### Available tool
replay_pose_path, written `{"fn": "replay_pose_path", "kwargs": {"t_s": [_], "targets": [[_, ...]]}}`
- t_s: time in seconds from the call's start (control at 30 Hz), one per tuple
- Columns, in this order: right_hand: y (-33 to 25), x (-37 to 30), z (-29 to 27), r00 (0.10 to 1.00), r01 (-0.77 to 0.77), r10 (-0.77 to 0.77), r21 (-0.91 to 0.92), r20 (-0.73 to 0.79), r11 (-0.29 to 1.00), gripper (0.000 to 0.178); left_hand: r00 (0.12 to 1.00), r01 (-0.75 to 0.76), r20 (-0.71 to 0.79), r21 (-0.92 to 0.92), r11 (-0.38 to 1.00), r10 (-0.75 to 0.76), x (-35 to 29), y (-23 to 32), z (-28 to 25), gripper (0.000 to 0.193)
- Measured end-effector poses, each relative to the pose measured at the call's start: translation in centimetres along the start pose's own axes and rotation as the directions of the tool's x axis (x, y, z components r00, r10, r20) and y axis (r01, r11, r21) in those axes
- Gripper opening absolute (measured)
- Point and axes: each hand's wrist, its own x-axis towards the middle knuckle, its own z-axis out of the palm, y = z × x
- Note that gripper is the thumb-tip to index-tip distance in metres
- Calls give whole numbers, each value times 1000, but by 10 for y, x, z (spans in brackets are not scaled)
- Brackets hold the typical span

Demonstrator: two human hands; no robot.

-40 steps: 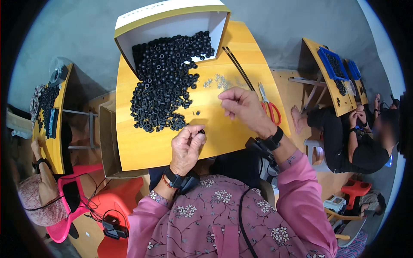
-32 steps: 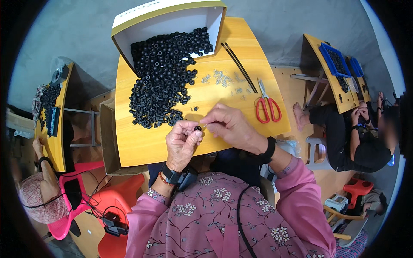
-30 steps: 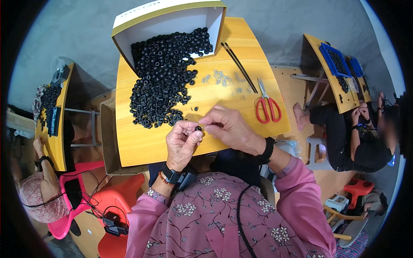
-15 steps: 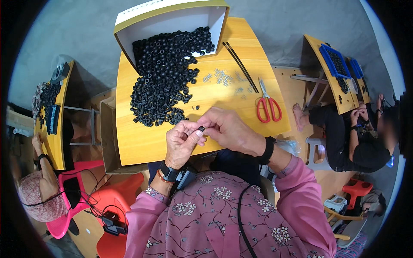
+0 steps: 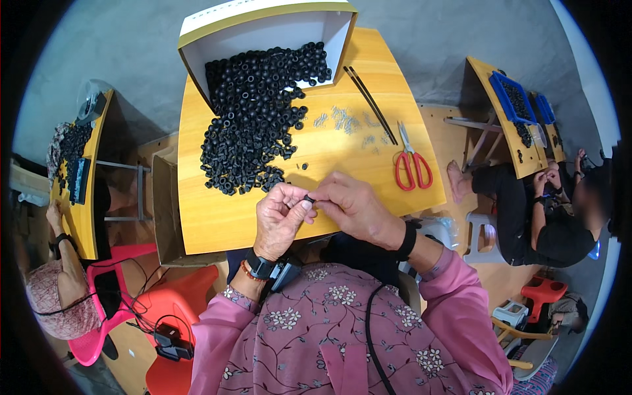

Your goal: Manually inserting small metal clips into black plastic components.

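Observation:
Just over the near edge of the wooden table, my left hand (image 5: 280, 220) is closed, pinching a small black ring-like piece (image 5: 308, 198) between thumb and fingers. My right hand (image 5: 362, 210) is closed too, its fingertips pressed together against the right side of that piece. Whether they hold anything else, such as a tiny metal bit, is hidden. Beyond my hands lies a large heap of similar black pieces (image 5: 247, 141), spilling from a tipped box (image 5: 263, 27). One loose black piece (image 5: 305, 166) rests on the tabletop near my fingers.
Small silvery metal bits (image 5: 343, 120) lie scattered on the table (image 5: 217, 224). Right of them are two dark sticks (image 5: 370, 105) and red-handled scissors (image 5: 413, 169). A cardboard box (image 5: 166, 207) stands against the table's left side. Other people sit at tables on both sides.
My right hand has shifted slightly right and down, its fingers lower beside the black piece. My left hand still pinches the piece in nearly the same place.

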Motion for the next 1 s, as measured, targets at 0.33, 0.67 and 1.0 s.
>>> {"fn": "replay_pose_path", "kwargs": {"t_s": [0.33,0.67,1.0], "targets": [[27,8,9,975,-204,219,222,-47,953,20,999,-17,-30,-46,999,15,1,-6,0,16],[64,49,17,998,-51,56,-219,17,974,12,999,-7,-45,4,1000,7,1,-2,2,13],[19,16,-7,866,-473,474,576,162,667,11,997,-32,-75,44,999,35,1,-2,1,14]]}}
